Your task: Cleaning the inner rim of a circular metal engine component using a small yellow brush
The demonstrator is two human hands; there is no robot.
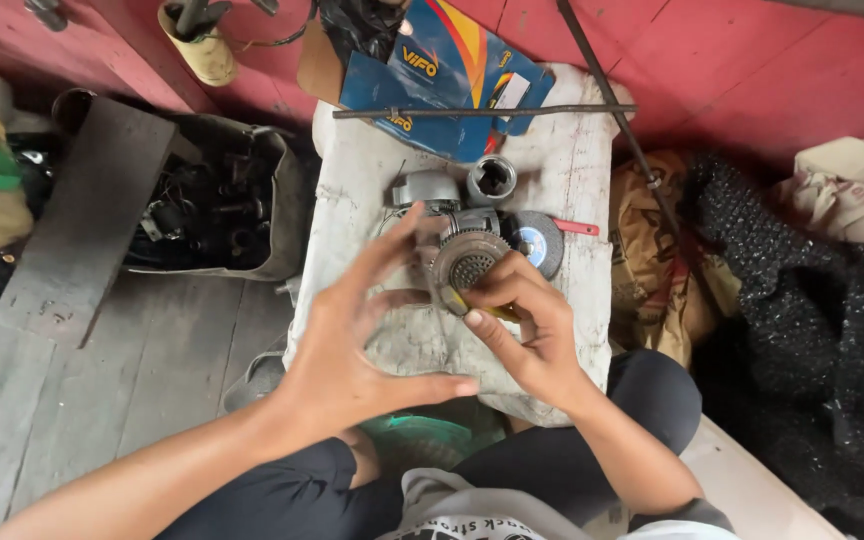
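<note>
A round toothed metal disc (466, 260) stands on edge over a white cloth-covered block (572, 170). My right hand (527, 325) pinches its lower rim, and a thin yellow tool (487, 311) lies in those fingers. My left hand (362, 335) is spread with fingers apart just left of the disc, holding nothing; its fingertips reach the disc's edge. Behind the disc lie a grey motor part (426, 190), a metal cylinder (491, 179) and a dark grinding disc (539, 241).
A blue cardboard box (442, 70) and a long metal rod (482, 111) lie at the block's far end. A sack of dark metal parts (207, 215) sits left, with a grey plank (87, 215) beside it. Brown bags (652, 260) and black fabric (812, 330) fill the right.
</note>
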